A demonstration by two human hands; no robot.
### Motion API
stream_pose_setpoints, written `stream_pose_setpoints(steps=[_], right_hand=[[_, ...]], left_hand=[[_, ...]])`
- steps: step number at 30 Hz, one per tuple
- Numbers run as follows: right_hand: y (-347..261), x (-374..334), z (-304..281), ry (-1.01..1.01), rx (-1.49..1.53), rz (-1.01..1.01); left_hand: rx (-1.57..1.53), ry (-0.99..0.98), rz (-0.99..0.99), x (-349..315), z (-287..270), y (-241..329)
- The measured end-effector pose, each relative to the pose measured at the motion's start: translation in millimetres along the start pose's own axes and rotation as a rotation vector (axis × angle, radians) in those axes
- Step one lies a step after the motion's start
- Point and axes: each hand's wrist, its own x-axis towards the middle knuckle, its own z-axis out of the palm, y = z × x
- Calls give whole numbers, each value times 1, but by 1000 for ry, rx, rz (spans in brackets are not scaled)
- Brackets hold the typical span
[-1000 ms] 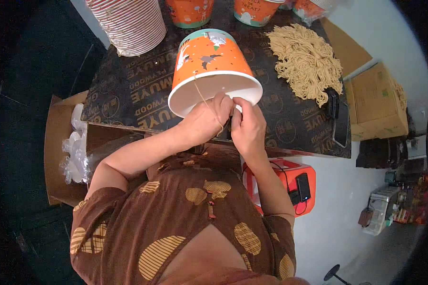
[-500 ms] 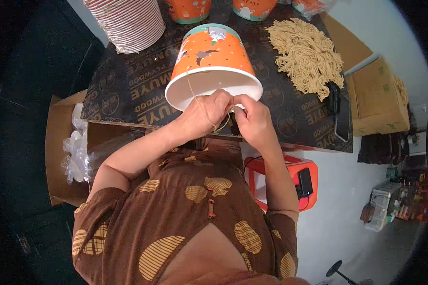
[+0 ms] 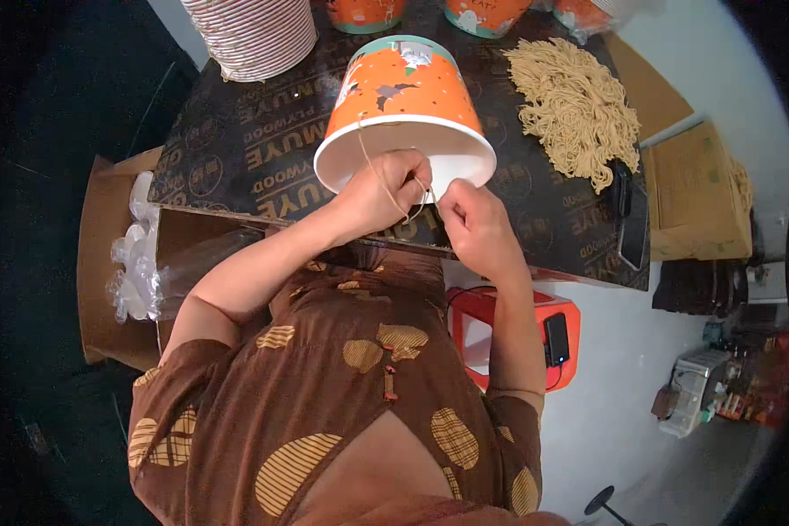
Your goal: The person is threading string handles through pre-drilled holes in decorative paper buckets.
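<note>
An orange paper bucket [image 3: 412, 92] with a green band and bat pictures lies tipped, its white mouth toward me. A thin tan cord [image 3: 373, 162] comes off its rim and loops down across my left hand. My left hand [image 3: 384, 188] is closed in a pinch on the cord, in front of the bucket's mouth. Just to its right, my right hand [image 3: 480, 226] pinches the cord too, beside the lower right of the rim. A short stretch of cord shows between the two hands. The fingertips are partly hidden.
A pile of tan cords [image 3: 579, 110] lies at the right of the dark table [image 3: 228, 167], near a phone [image 3: 631, 232]. A stack of buckets [image 3: 254, 39] stands far left, with more orange buckets [image 3: 486, 13] behind. Cardboard boxes [image 3: 697, 197] flank the table; a red stool [image 3: 543, 333] is below.
My hands were together at the cord and are now a little apart, the right one lower and to the right. The whole view has shifted slightly.
</note>
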Motion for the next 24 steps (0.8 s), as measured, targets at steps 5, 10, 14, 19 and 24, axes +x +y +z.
stream_pose_setpoints(steps=[5,10,14,19,24], right_hand=[[1,-5,2,-40,-240,-143],[1,-6,5,7,-298,-140],[0,-5,6,46,-290,-115],[5,-5,6,24,-282,-110],[7,-6,5,9,-219,-118]], left_hand=[[78,75,-1,1,2,-1],[185,35,29,3,-7,5],[-304,-127,85,4,-4,-4],[-554,-218,-225,5,-9,14],[-232,-100,-107,7,2,5]])
